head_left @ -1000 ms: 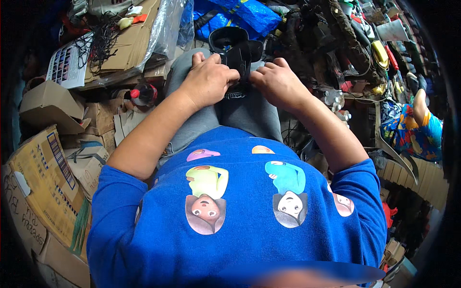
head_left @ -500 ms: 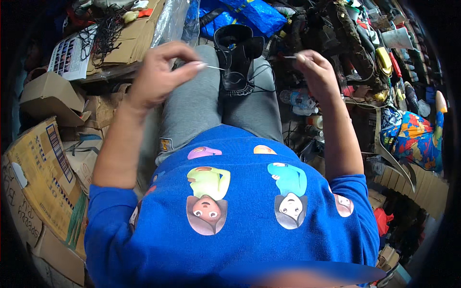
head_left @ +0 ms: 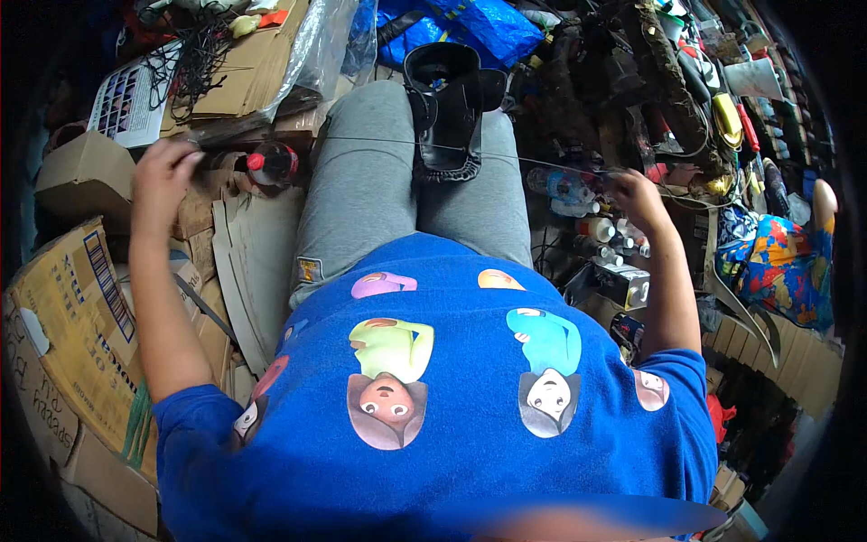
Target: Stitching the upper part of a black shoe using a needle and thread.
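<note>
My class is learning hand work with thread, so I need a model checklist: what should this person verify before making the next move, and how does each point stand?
1. Black shoe-like piece set between the thighs: ok.
2. Thread without slack: ok, it looks nearly straight across the lap.
3. Right hand on the thread: ok, fingers appear closed at its end.
4. Left hand gripping securely: cannot tell, its fingertips are blurred.
5. Thread through the piece, not merely over it: cannot tell.
6. Area by the right hand uncluttered: not ok, plastic bottles lie nearby.
</note>
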`<state>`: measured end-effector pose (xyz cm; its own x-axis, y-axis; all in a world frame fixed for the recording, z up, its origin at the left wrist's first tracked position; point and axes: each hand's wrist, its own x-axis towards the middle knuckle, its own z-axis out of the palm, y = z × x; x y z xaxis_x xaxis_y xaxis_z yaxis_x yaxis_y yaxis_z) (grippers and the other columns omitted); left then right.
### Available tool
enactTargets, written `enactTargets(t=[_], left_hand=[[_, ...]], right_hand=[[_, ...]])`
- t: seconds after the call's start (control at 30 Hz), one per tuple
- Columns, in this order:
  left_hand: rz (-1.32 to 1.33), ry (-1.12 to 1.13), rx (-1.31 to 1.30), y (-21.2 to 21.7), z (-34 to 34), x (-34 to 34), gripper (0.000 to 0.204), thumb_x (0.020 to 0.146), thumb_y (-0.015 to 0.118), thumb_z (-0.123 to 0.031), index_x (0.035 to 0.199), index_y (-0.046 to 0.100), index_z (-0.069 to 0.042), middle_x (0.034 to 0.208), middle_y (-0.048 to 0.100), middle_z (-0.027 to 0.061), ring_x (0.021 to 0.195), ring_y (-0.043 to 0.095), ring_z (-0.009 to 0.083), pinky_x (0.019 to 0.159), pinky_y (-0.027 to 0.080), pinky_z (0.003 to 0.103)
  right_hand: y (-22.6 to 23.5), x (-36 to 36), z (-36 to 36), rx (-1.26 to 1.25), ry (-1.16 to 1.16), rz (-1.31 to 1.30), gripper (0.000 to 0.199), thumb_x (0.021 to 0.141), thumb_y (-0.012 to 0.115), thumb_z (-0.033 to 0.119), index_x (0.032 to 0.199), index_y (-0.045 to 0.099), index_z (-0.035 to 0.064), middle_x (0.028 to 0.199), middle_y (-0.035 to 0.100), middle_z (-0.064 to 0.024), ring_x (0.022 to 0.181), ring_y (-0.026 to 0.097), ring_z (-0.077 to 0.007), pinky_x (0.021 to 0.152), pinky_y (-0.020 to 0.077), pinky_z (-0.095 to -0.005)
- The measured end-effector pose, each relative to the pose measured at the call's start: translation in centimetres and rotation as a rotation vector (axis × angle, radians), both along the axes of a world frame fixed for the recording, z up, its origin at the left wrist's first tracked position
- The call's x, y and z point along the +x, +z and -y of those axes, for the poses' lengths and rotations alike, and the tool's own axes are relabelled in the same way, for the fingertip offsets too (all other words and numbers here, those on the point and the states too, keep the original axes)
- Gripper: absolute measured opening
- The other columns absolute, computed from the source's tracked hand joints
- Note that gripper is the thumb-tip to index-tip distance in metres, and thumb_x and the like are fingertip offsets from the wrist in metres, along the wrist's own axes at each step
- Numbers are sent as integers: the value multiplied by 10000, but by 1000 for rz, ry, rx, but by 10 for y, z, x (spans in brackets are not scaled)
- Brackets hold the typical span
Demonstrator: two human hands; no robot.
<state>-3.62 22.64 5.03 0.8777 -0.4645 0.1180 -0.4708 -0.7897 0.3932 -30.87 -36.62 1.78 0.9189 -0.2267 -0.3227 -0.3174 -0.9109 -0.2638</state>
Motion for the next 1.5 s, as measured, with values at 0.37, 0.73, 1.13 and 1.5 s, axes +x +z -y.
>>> enactTargets(t=[0.37, 0.73, 1.13, 1.5], left_hand=[[-59, -801, -431, -47, 235, -46, 373, 721, 727, -176, 1052, 599, -60, 1131, 588, 117, 1070, 558, 287, 908, 456, 369], [-574, -846, -111, -43, 268, -27, 231, 695, 754, -207, 830, 667, -41, 832, 612, 89, 828, 605, 239, 737, 468, 324], [-832, -744, -353, -59, 262, -27, 246, 718, 741, -196, 863, 672, -9, 827, 631, 75, 812, 597, 171, 771, 454, 298], [-781, -982, -179, -52, 260, -20, 288, 779, 640, -105, 1061, 673, -55, 842, 558, 82, 866, 546, 199, 813, 415, 290]], right_hand=[[14, 105, -132, 507, 191, 265, 155, 726, 695, 45, 879, 684, 69, 873, 621, -69, 817, 600, -199, 735, 480, -317], [-12, 115, -134, 640, 270, 258, 182, 718, 697, 22, 876, 705, 112, 833, 579, -42, 826, 590, -183, 740, 479, -304], [-7, 113, -139, 576, 321, 306, 219, 702, 678, -14, 882, 698, 110, 829, 593, -51, 793, 595, -187, 712, 486, -304], [-13, 81, -164, 461, 187, 453, 203, 740, 699, 40, 926, 699, 121, 797, 582, -80, 722, 616, -225, 644, 494, -309]])
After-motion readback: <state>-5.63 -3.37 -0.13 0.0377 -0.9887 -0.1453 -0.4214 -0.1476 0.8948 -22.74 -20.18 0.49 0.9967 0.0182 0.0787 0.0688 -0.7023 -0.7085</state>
